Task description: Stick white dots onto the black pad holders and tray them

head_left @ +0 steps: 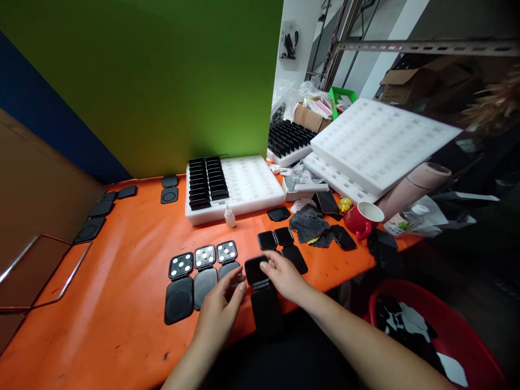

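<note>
I get pale glare on the glossy flat orange tabletop (pixel 130 271), murky right edge, wide-angle stretch toward borders.

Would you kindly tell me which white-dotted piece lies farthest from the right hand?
The leftmost white-dotted piece; the other two lie nearer the right hand.

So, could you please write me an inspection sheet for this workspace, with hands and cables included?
Surface: bright orange tabletop, a few dark marks.
Work items: black rectangular hinged case, opened; three similar open cases with white-dotted panels; white foam tray holding rows of flat black pieces.
Clutter: small white bottle; dark grey cloth; glossy red mug; pale pink cylindrical flask.
Hands: right hand grips the case; left hand beside it, thumb and finger apart.
Cables: nothing seen on the tabletop.
Surroundings: green upright panel; round red tub holding black and white pieces.
</note>
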The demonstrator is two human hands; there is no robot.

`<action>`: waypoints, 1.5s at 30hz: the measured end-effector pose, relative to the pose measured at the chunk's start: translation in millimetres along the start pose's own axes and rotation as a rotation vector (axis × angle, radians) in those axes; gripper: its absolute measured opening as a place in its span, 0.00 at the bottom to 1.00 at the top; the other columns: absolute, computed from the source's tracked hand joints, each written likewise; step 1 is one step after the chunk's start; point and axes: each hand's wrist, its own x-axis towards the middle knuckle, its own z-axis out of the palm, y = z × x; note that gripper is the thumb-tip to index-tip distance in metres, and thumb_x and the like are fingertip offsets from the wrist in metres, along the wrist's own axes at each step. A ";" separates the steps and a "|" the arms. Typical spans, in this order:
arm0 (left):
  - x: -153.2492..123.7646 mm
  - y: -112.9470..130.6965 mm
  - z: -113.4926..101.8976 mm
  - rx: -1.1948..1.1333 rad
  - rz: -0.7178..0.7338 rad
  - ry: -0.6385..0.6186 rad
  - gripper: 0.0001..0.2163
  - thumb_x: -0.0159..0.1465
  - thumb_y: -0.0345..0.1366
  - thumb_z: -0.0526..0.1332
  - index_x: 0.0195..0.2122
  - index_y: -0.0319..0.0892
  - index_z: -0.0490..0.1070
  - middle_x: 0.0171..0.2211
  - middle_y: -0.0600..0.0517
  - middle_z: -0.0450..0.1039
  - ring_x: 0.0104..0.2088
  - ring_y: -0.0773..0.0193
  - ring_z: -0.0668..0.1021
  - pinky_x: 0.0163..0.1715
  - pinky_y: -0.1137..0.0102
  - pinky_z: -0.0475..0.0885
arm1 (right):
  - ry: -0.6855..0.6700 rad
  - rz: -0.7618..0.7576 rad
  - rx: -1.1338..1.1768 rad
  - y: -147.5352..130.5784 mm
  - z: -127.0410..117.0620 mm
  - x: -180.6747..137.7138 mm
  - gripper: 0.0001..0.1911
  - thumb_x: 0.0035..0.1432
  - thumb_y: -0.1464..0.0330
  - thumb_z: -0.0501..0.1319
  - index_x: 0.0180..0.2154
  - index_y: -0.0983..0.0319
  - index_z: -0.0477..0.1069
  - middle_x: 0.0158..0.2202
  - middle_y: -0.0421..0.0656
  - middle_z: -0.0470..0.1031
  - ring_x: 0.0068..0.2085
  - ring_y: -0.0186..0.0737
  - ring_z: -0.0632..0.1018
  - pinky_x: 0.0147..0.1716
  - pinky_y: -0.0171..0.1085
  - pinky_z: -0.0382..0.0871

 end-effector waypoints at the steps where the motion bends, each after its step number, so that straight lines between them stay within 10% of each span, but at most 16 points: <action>1: 0.8 -2.4 0.6 0.094 0.069 0.031 0.16 0.61 0.41 0.52 0.50 0.46 0.64 0.44 0.48 0.72 0.44 0.57 0.74 0.42 0.63 0.69 | 0.052 -0.020 -0.122 1.3 -3.0 14.9 0.16 0.58 0.66 0.51 0.47 0.62 0.65 0.35 0.43 0.73 0.34 0.37 0.74 0.34 0.35 0.66; 8: -3.9 -25.8 12.2 0.737 0.493 -0.025 0.21 0.62 0.38 0.51 0.57 0.50 0.55 0.58 0.50 0.59 0.57 0.53 0.62 0.52 0.52 0.61 | 0.098 -0.061 -0.483 -0.3 2.4 78.8 0.17 0.55 0.70 0.52 0.47 0.64 0.68 0.45 0.50 0.71 0.47 0.42 0.71 0.46 0.37 0.62; 17: -0.7 -31.3 17.2 0.876 0.528 -0.067 0.23 0.62 0.41 0.50 0.59 0.52 0.50 0.60 0.53 0.53 0.58 0.51 0.60 0.52 0.50 0.61 | 0.225 0.094 -0.841 -5.0 -74.0 123.2 0.20 0.54 0.58 0.56 0.42 0.66 0.70 0.45 0.57 0.66 0.46 0.53 0.70 0.43 0.45 0.62; 23: -3.5 -32.9 16.7 0.850 0.513 -0.027 0.22 0.62 0.41 0.50 0.58 0.52 0.53 0.60 0.53 0.53 0.58 0.53 0.60 0.52 0.51 0.61 | 0.245 0.220 -0.944 5.7 -75.7 133.0 0.26 0.47 0.53 0.60 0.40 0.68 0.70 0.44 0.57 0.67 0.46 0.53 0.70 0.42 0.43 0.62; 36: -4.8 -30.4 -1.3 0.801 0.473 0.168 0.17 0.61 0.36 0.52 0.52 0.50 0.64 0.57 0.50 0.59 0.55 0.52 0.64 0.52 0.52 0.62 | 0.343 0.063 -0.662 7.3 -76.4 118.3 0.10 0.55 0.63 0.52 0.35 0.63 0.64 0.37 0.49 0.69 0.40 0.46 0.71 0.38 0.41 0.61; 45: 6.1 -38.8 -5.4 0.795 0.387 0.149 0.17 0.62 0.38 0.50 0.53 0.48 0.62 0.56 0.51 0.62 0.54 0.55 0.66 0.53 0.54 0.62 | -0.107 -0.157 -0.260 -13.8 1.6 107.2 0.09 0.55 0.62 0.53 0.31 0.62 0.65 0.27 0.38 0.69 0.27 0.32 0.69 0.27 0.30 0.63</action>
